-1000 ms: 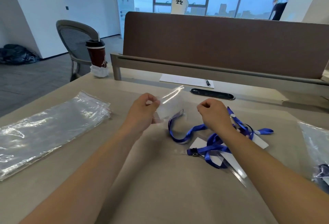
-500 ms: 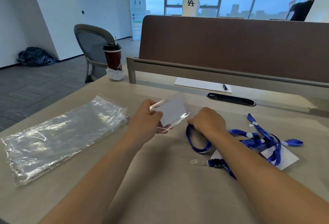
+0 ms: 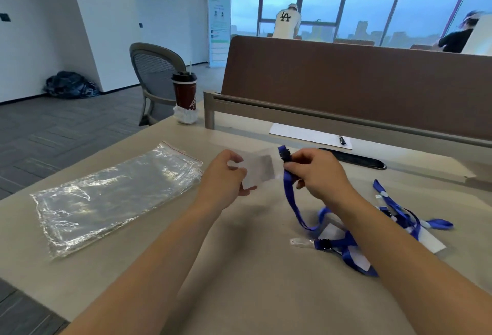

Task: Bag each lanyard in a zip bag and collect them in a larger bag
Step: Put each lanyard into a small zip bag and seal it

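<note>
My left hand (image 3: 226, 177) pinches the left edge of a small clear badge sleeve with a white card (image 3: 259, 169), held above the desk. My right hand (image 3: 316, 175) grips the blue lanyard strap (image 3: 291, 199) near its black clip, right beside the sleeve's right edge. The strap hangs down to the desk and runs into a tangle of more blue lanyards (image 3: 399, 217) with white cards at the right. A stack of clear zip bags (image 3: 111, 196) with red seal lines lies flat at the left.
A dark red cup with a straw (image 3: 185, 95) stands at the desk's far left corner. A white sheet with a pen (image 3: 310, 136) and a black cable slot (image 3: 356, 159) lie under the brown divider (image 3: 346, 81). A grey chair (image 3: 154, 73) stands beyond.
My right hand has lifted the strap end with its black clip off the desk up to the sleeve. My left hand has turned the sleeve flatter toward it. The camera has tilted up.
</note>
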### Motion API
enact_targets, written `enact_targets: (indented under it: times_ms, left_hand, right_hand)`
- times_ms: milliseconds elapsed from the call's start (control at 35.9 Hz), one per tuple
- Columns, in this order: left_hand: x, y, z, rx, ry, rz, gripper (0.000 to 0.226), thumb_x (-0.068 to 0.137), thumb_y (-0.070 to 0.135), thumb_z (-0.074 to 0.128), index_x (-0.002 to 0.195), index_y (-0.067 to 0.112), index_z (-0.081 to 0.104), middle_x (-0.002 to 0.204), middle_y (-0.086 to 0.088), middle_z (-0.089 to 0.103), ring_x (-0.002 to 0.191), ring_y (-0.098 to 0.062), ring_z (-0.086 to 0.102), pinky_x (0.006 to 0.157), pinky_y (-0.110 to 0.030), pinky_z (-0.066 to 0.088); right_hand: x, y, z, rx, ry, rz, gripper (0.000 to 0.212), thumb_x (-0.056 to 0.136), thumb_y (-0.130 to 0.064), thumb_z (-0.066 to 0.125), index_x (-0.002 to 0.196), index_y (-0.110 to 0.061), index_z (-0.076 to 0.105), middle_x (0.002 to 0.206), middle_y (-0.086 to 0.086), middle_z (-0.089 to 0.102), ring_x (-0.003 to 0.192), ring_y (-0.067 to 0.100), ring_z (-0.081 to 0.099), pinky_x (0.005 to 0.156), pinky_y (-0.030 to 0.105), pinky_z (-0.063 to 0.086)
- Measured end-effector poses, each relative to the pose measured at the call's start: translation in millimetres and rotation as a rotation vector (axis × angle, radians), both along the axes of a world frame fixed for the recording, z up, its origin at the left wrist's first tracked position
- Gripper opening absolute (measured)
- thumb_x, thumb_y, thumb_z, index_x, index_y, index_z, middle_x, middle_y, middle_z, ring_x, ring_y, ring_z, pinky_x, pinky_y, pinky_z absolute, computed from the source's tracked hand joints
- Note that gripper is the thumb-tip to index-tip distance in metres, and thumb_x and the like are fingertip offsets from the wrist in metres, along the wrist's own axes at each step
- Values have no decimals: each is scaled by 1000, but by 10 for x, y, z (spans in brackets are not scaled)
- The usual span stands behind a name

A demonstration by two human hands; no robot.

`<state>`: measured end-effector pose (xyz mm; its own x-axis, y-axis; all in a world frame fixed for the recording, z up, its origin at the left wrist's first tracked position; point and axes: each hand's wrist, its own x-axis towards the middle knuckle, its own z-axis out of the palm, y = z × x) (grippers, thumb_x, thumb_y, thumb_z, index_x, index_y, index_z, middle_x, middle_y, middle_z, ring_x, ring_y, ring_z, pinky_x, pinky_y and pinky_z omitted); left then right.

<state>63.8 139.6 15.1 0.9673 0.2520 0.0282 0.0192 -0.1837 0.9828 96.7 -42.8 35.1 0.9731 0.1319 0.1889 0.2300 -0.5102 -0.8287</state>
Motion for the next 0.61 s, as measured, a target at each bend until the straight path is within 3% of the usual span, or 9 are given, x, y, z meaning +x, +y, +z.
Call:
enact_targets:
  times_ms: [139,223,390,501,612]
  left_hand:
    - [-60,-95,70,26,-29,-43,17,95,7,59,109,15,56,108,-10,61,83,-23,68,62,-28,62]
    - [-125,-125,113,-8,-53,-47,11,95,6,59,104,11,59,110,-16,62,92,-30,65,57,-26,60]
    - [-210,-114,188,-23,-44,-105,16,98,6,53,96,21,53,107,-8,61,103,-36,65,78,-49,62]
    - [-245,-83,216,24,-66,-112,9,99,10,55,106,15,55,110,-13,61,99,-33,66,70,-44,63]
    - [-265,-68,221,35,-78,-152,18,97,15,61,112,13,52,105,-14,65,90,-26,69,70,-39,63]
  right_hand:
    - [-191,125,243,13,-60,129,5,93,-12,65,97,-14,67,83,1,71,69,13,69,60,19,57]
    - [-219,187,306,-1,-102,140,7,93,-12,64,99,-12,68,84,1,70,68,12,68,66,22,59]
    - [-202,279,337,-50,-137,123,9,92,-14,66,101,-14,63,92,4,69,74,14,69,74,28,61]
    - [-172,337,283,-86,-171,109,17,91,-14,68,106,-16,60,95,1,66,76,12,65,71,20,57]
    - [-155,367,238,-96,-202,80,15,90,-16,70,100,-19,58,95,1,67,82,17,67,74,25,58]
